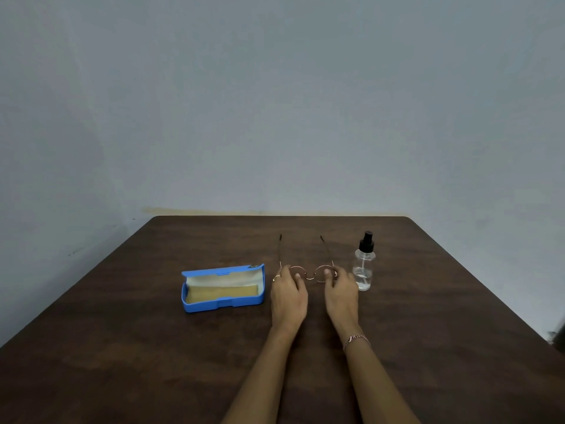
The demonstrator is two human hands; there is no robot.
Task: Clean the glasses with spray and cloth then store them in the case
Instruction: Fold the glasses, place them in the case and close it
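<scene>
Thin round-lens metal glasses [309, 275] lie on the dark wooden table [153, 347] with their temples unfolded and pointing away from me. My left hand [287, 293] pinches the left lens rim, a ring on one finger. My right hand [339, 290] pinches the right lens rim, a bracelet on its wrist. A blue case [223, 302] lies open to the left, with a white cloth [223, 280] against its lid and a tan lining inside. A clear spray bottle [363, 264] with a black pump top stands upright just right of my right hand.
A plain grey wall rises behind the table's far edge [275, 216]. Something dark shows at the right border [555, 336], too blurred to identify.
</scene>
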